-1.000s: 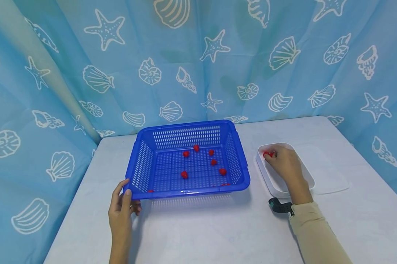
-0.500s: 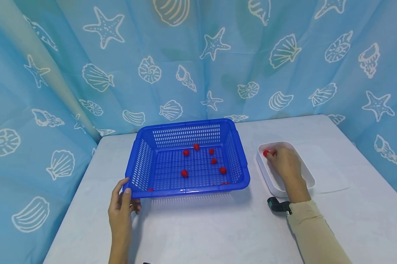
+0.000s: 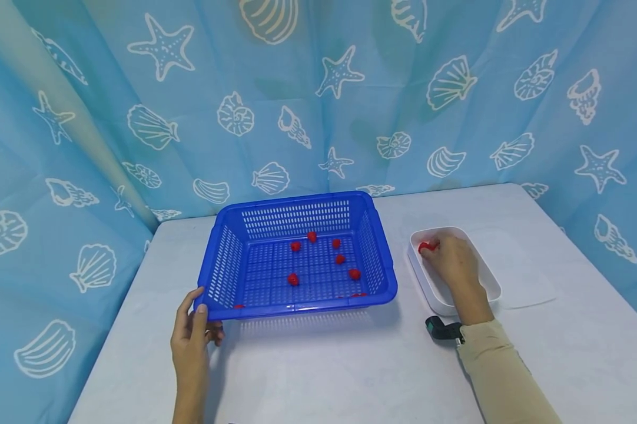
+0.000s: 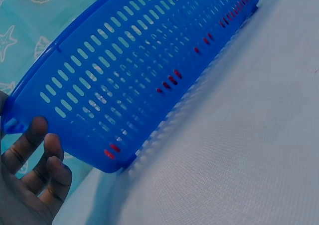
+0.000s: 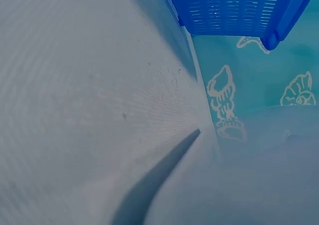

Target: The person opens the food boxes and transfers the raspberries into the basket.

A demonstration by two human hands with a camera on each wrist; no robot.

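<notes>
A blue slotted plastic basket stands on the table, with several small red berries, like strawberries, scattered on its floor. My left hand grips its near left corner, thumb over the rim; in the left wrist view the other fingers curl loosely beneath that corner. To the right, my right hand reaches down into a white rectangular container and pinches at a red berry near the far end. The fingers partly cover that berry. The right wrist view leaves this hand out.
A flat translucent lid lies right of the container. Below the right hand, a black wrist device sticks out from the sleeve. A blue seashell curtain hangs behind the white table.
The right thumb and fingers have shifted slightly over the red berries, staying inside the container. The left hand keeps its hold on the basket corner. The head view has turned slightly.
</notes>
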